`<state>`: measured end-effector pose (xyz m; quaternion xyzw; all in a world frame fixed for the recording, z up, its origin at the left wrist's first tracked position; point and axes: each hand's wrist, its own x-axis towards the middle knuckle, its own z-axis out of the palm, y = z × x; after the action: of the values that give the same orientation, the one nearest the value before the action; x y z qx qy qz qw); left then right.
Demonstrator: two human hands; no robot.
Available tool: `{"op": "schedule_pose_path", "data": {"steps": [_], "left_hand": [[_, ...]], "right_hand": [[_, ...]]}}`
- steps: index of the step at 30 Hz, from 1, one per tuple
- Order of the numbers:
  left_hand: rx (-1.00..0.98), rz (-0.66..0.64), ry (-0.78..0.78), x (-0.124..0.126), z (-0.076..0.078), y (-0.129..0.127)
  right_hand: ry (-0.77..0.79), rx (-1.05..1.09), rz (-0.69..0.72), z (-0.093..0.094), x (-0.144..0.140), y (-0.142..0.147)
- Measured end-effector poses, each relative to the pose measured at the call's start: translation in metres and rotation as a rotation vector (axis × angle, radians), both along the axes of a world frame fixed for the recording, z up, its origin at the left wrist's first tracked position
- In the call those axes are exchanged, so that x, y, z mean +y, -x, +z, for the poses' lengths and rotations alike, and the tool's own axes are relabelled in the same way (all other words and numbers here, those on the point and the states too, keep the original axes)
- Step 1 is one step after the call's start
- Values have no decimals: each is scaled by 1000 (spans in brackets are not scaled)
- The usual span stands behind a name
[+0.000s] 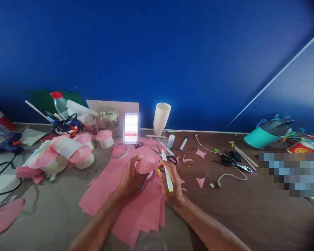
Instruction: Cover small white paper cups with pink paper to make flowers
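We hold the pink disc [146, 163] in our left hand [131, 177], its left edge between thumb and curled fingers, the rest reaching toward our right fingers. Our right hand [172, 181] closes narrowly around a white marker [167, 174], whose yellow-ended barrel lies back over the hand. Below our fingers spread pink paper sheets [136, 212]; just beyond the right fingertips lie black-handled scissors [172, 159].

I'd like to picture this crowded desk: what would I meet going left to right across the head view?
Red-capped bottle, glass jar, left hand, pink paper disc, right hand holding a white marker, teal container.
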<state>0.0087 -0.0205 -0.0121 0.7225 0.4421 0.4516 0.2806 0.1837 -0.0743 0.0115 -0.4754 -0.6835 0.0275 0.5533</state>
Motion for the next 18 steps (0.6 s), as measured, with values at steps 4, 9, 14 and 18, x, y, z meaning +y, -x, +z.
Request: {"op": "schedule_pose_path", "data": {"steps": [4, 9, 14, 18], "left_hand": [[23, -33, 99, -4, 7, 0], [61, -105, 120, -6, 12, 1], [63, -140, 108, -9, 15, 1], [93, -164, 135, -11, 21, 1]], "right_hand": [[-12, -21, -39, -2, 1, 1], [28, 5, -1, -3, 1, 0], [67, 6, 53, -6, 2, -2], [84, -20, 96, -6, 3, -2]]}}
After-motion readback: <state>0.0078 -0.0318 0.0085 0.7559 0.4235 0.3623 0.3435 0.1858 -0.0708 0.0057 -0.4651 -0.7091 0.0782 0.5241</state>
